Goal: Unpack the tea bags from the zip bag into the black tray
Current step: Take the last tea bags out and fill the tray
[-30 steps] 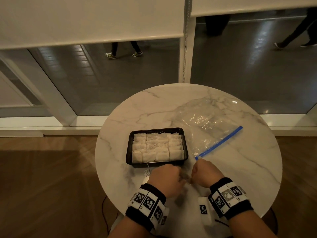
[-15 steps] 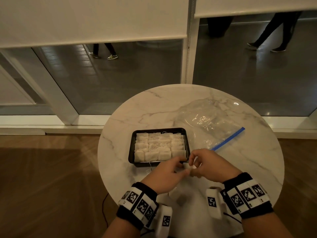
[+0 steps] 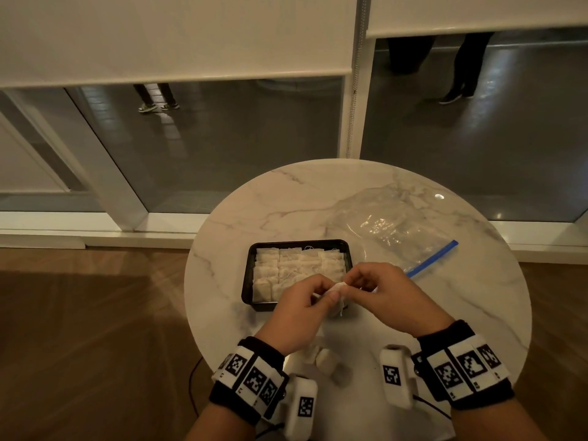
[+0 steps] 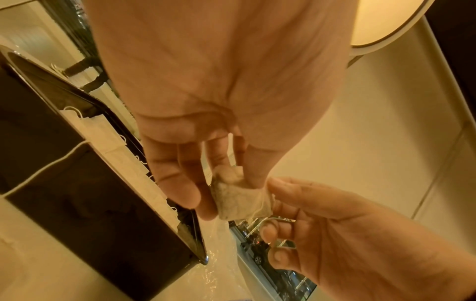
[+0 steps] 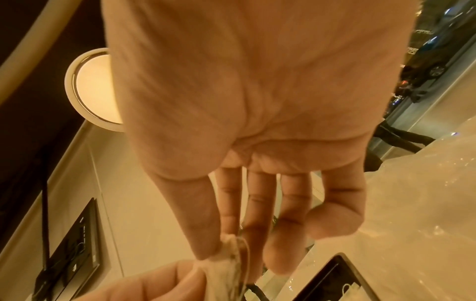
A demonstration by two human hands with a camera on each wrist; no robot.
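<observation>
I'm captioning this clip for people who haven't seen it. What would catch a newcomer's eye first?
Both hands meet above the near edge of the black tray: the left hand and right hand pinch one tea bag between them. The tray is packed with rows of tea bags, and the clear zip bag lies crumpled to its right.

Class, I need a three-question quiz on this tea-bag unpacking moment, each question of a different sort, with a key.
1. True or false: the clear plastic zip bag with the blue seal strip lies on the round white marble table, to the right of the black rectangular plastic tray.
2. Multiple choice: the small white paper tea bag is held by A) the left hand alone, B) the right hand alone, C) both hands.
3. Fill in: the tray holds rows of ____.

Key: 1 true; 2 C; 3 tea bags.
</observation>
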